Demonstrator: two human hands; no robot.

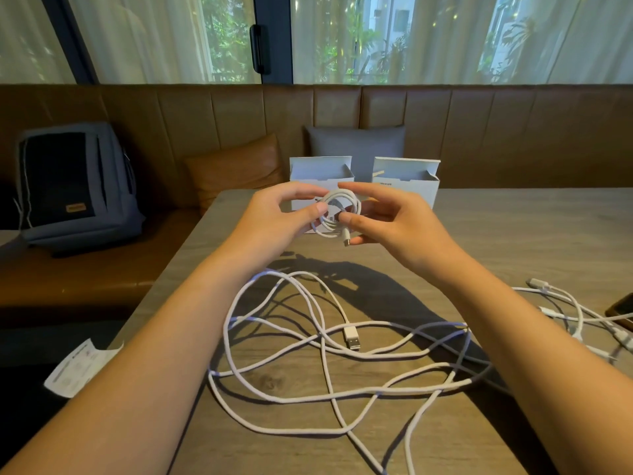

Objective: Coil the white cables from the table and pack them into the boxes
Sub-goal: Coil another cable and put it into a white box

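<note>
While both hands hold it up above the grey wood-grain surface (513, 234), a small round coil of thin white cable (337, 214) looks nearly finished, its metal-tipped plug hanging loose at the lower edge. The left hand (274, 214) pinches the coil's left rim between thumb and forefinger; the right hand (387, 217) pinches the right side, thumb pressed on the loops, so each grip is closed on the coil. Just behind stand two open white cardboard boxes (406, 181), flaps up. By my reading, coiling is ending and packing comes next: the loose plug needs tucking in, then the coil must be kept tight while it is lowered into one box. A long tangled white braided cable (308, 399) lies uncoiled on the near surface, with more thin white cables (565, 303) at the right edge.
</note>
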